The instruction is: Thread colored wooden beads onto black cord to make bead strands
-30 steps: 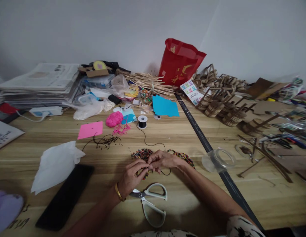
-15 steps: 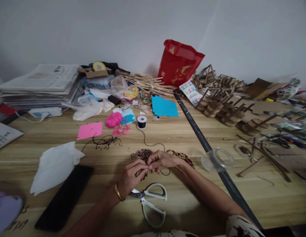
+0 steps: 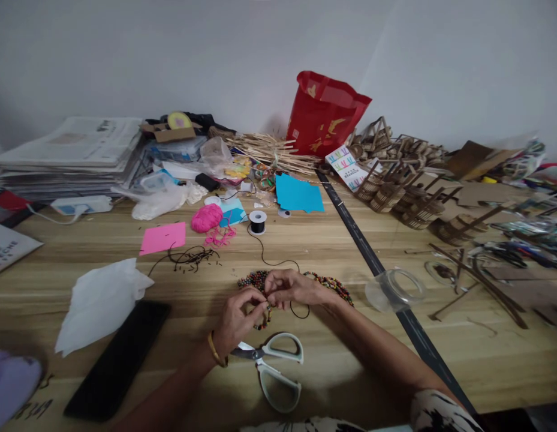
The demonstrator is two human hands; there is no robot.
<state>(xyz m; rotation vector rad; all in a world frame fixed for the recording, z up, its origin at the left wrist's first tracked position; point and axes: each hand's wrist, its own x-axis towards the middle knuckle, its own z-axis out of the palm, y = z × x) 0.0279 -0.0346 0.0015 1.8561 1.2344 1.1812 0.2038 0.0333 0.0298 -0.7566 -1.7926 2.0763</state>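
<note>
My left hand (image 3: 237, 315), with a gold bangle at the wrist, pinches at the end of a small loop of colourful beads (image 3: 264, 324) that hangs under the fingertips. Fingertip to fingertip with it, my right hand (image 3: 292, 288) is closed in a pinch on the same beaded string; the exact spot between the fingers is too small to make out. More beaded strands (image 3: 330, 283) lie behind and beside my right hand. Black cord (image 3: 278, 264) runs from a white spool (image 3: 257, 222) down to the hands. White-handled scissors (image 3: 278, 366) lie open just below.
A black phone (image 3: 119, 360) and white tissue (image 3: 101, 303) lie left. Cord scraps (image 3: 192, 258), a pink paper (image 3: 163, 237) and pink yarn (image 3: 207, 218) sit farther back. On the right are a tape roll (image 3: 406, 289), a black strip (image 3: 361, 240) and small woven baskets (image 3: 417, 210).
Both hands stay together with only small finger shifts. My right hand has moved slightly left, and the bead loop under the fingertips shows more clearly. The camera view has shifted a little.
</note>
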